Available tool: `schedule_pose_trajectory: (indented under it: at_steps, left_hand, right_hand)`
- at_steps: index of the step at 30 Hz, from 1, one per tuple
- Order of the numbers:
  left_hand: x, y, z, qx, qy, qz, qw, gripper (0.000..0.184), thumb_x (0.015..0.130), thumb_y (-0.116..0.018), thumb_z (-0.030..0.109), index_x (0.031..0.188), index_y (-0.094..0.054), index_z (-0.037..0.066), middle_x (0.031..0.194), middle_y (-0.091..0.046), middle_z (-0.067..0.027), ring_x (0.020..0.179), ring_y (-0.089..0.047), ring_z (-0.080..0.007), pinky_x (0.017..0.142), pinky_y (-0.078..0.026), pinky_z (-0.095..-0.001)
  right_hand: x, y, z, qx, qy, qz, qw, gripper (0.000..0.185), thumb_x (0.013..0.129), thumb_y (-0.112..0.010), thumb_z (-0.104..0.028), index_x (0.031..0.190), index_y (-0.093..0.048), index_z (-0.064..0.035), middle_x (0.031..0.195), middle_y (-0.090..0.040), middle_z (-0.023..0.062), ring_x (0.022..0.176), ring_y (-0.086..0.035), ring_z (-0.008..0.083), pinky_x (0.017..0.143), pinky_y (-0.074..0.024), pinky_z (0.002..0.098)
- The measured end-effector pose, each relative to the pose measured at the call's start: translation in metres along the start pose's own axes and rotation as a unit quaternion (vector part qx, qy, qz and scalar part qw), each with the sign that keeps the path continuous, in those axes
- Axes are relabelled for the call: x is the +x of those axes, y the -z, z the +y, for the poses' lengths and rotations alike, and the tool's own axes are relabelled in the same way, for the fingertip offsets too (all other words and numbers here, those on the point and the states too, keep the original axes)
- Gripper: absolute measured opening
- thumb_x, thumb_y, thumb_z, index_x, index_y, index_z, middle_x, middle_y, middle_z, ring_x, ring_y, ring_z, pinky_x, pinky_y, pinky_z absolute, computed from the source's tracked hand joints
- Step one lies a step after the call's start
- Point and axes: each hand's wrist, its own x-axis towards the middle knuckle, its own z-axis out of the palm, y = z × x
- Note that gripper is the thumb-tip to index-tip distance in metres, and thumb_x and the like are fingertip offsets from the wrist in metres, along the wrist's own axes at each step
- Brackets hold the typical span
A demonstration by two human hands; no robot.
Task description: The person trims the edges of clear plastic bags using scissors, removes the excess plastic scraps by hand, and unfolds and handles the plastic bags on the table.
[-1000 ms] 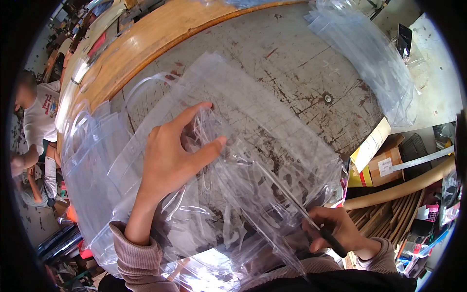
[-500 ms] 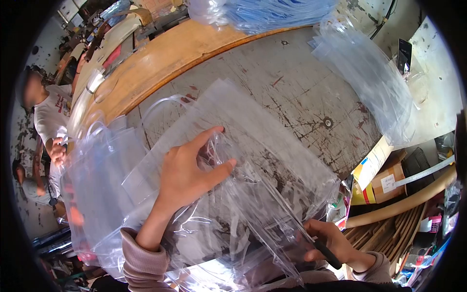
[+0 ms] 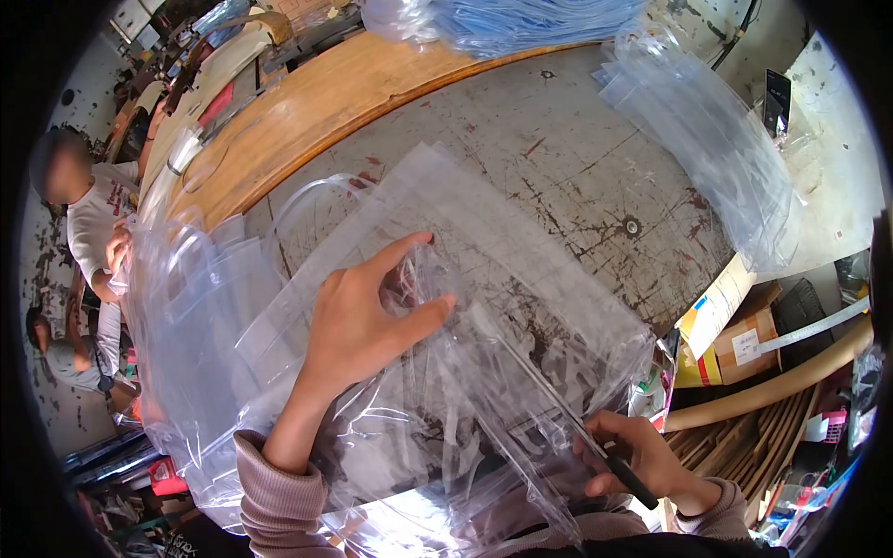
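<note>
A clear plastic bag lies flat in front of me, with a curved clear handle at its upper left. My left hand rests on it, thumb and forefinger stretched wide around a bunched part of the film; the other fingers are mostly hidden. Lower right, my right hand is closed around the black handle of a long thin metal tool. Its shaft runs up and left along the folded film towards my left hand. Whether the tip is inside or on top of the film, I cannot tell.
More clear bags hang over the left edge. A stack of clear bags lies at the right of the scratched grey table. Bluish plastic sits on the wooden ledge. Further left is a person; a phone stands right.
The view has shifted slightly. Both hands and the metal tool keep nearly the same place on the film. The person on the left has moved a hand a little.
</note>
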Motion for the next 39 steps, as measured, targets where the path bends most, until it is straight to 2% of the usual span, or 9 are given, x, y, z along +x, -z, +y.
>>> schedule_pose_trajectory:
  at_steps: [7,11,20,22,25,29,31,34,39]
  left_hand:
    - [-0.001,0.0,0.001,-0.01,0.009,0.004,1.0,0.056,0.066,-0.071,0.032,0.112,-0.06,0.003,0.055,-0.052,-0.0086,0.052,-0.055,-0.0223,0.057,-0.043,-0.0308]
    - [-0.001,-0.001,0.0,0.004,-0.016,0.019,1.0,0.056,0.066,-0.072,0.033,0.112,-0.06,0.003,0.055,-0.052,-0.009,0.053,-0.056,-0.0228,0.059,-0.044,-0.0311]
    - [-0.001,-0.001,0.002,-0.025,0.009,0.004,1.0,0.057,0.066,-0.073,0.033,0.112,-0.06,0.001,0.06,-0.056,-0.01,0.057,-0.058,-0.0224,0.061,-0.045,-0.0309]
    - [-0.002,0.0,0.002,-0.017,0.014,0.0,1.0,0.057,0.066,-0.072,0.033,0.112,-0.059,0.001,0.06,-0.057,-0.0102,0.058,-0.058,-0.0224,0.061,-0.045,-0.0307]
    - [-0.002,-0.001,-0.002,-0.019,-0.01,0.016,1.0,0.057,0.067,-0.072,0.034,0.112,-0.059,0.001,0.061,-0.057,-0.0107,0.059,-0.059,-0.0235,0.061,-0.045,-0.0308]
    - [-0.002,-0.001,0.0,-0.009,-0.009,0.012,1.0,0.058,0.067,-0.071,0.034,0.113,-0.059,0.001,0.062,-0.058,-0.0114,0.06,-0.06,-0.0248,0.063,-0.046,-0.0316]
    - [-0.004,-0.001,0.004,-0.004,-0.004,0.008,1.0,0.059,0.067,-0.071,0.034,0.113,-0.059,0.001,0.062,-0.058,-0.0117,0.06,-0.06,-0.0249,0.064,-0.046,-0.0316]
    - [-0.006,-0.003,0.01,0.009,-0.004,0.005,1.0,0.06,0.066,-0.072,0.034,0.115,-0.058,0.0,0.063,-0.06,-0.0116,0.061,-0.061,-0.0249,0.066,-0.047,-0.0311]
    - [-0.006,-0.003,0.008,-0.028,0.012,-0.012,0.999,0.061,0.066,-0.072,0.034,0.115,-0.058,-0.001,0.063,-0.061,-0.0105,0.062,-0.062,-0.0254,0.068,-0.047,-0.0315]
  right_hand:
    - [0.002,-0.004,0.009,0.031,0.012,0.003,0.999,0.059,0.066,-0.08,-0.04,0.102,-0.054,-0.0015,0.068,-0.054,-0.0028,0.06,-0.044,0.003,0.051,-0.0328,0.0206]
    - [0.002,-0.002,0.009,0.055,-0.002,0.0,0.998,0.06,0.066,-0.08,-0.042,0.101,-0.054,-0.0014,0.068,-0.054,-0.003,0.06,-0.044,0.0027,0.051,-0.0331,0.0207]
    - [-0.002,0.003,0.002,-0.042,-0.007,0.001,0.999,0.057,0.068,-0.079,-0.041,0.101,-0.055,-0.0013,0.068,-0.055,0.0,0.063,-0.049,0.0062,0.056,-0.038,0.0219]
    - [-0.001,0.001,-0.001,0.043,-0.021,-0.004,0.999,0.065,0.064,-0.08,-0.044,0.102,-0.053,0.0008,0.073,-0.05,-0.0017,0.064,-0.045,0.0054,0.056,-0.0327,0.0202]
    - [-0.004,0.002,-0.007,0.101,-0.02,-0.025,0.994,0.066,0.064,-0.08,-0.043,0.103,-0.053,0.0013,0.077,-0.051,-0.0003,0.067,-0.045,0.0066,0.058,-0.0343,0.0216]
    - [-0.006,0.004,-0.002,0.071,-0.03,-0.028,0.997,0.067,0.064,-0.08,-0.044,0.104,-0.052,0.002,0.08,-0.051,0.0008,0.07,-0.046,0.0075,0.062,-0.0363,0.0229]
    - [-0.005,0.003,-0.002,-0.005,-0.016,-0.025,1.0,0.056,0.07,-0.078,-0.031,0.107,-0.049,0.0001,0.076,-0.056,0.0028,0.07,-0.05,0.0079,0.062,-0.04,0.0252]
    - [-0.002,-0.005,-0.006,-0.049,0.014,0.009,0.999,0.06,0.068,-0.079,-0.035,0.107,-0.049,0.0007,0.076,-0.057,0.0048,0.07,-0.051,0.0095,0.062,-0.0403,0.0256]
    - [-0.004,-0.003,-0.01,-0.062,-0.025,-0.007,0.998,0.064,0.067,-0.08,-0.038,0.108,-0.05,0.001,0.078,-0.06,0.0071,0.071,-0.054,0.0111,0.064,-0.042,0.0261]
